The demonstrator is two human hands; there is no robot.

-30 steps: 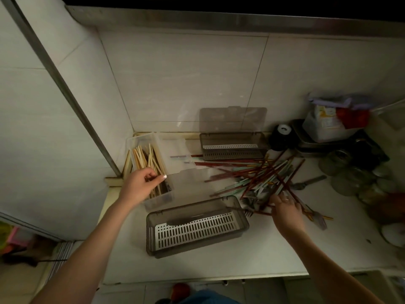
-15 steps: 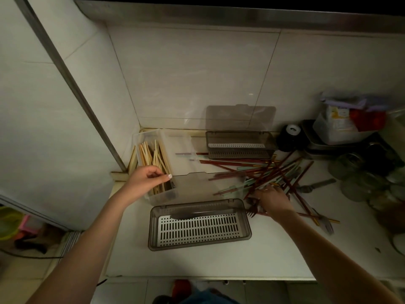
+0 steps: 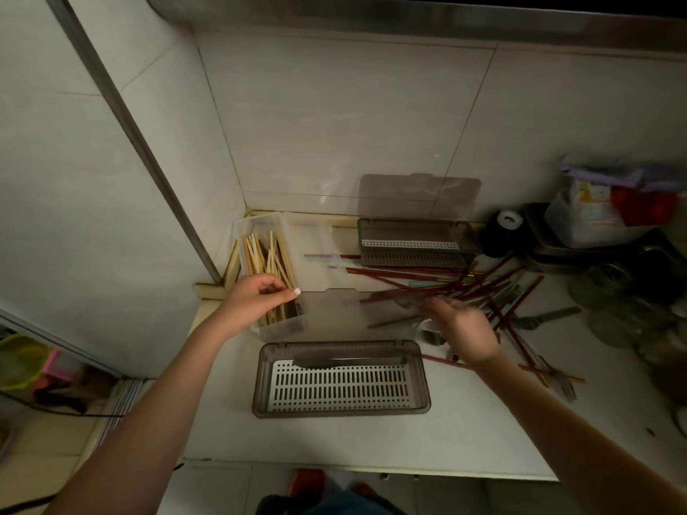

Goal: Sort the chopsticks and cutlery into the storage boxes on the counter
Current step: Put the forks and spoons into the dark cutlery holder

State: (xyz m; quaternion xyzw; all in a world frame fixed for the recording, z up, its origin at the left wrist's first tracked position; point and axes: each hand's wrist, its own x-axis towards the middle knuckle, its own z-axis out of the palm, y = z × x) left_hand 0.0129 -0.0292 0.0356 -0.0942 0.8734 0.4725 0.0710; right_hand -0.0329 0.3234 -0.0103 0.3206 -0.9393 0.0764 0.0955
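A clear box in the counter's back left corner holds several pale wooden chopsticks. My left hand lies over its near end, fingers and thumb curled together on the chopsticks. A grey box with a white slotted insert stands in front, its lid open. A second grey box stands at the back wall. Between them sprawls a pile of dark red and teal chopsticks mixed with metal cutlery. My right hand hovers over the pile's left side, blurred; what it holds is unclear.
A black round object, a metal tray with a plastic container and several glass jars crowd the right side. The counter's front edge runs below the near grey box. A metal post slants down the left wall.
My right hand has moved from the pile's front edge leftward and farther back over the chopsticks. My left hand has stayed on the clear box's near end.
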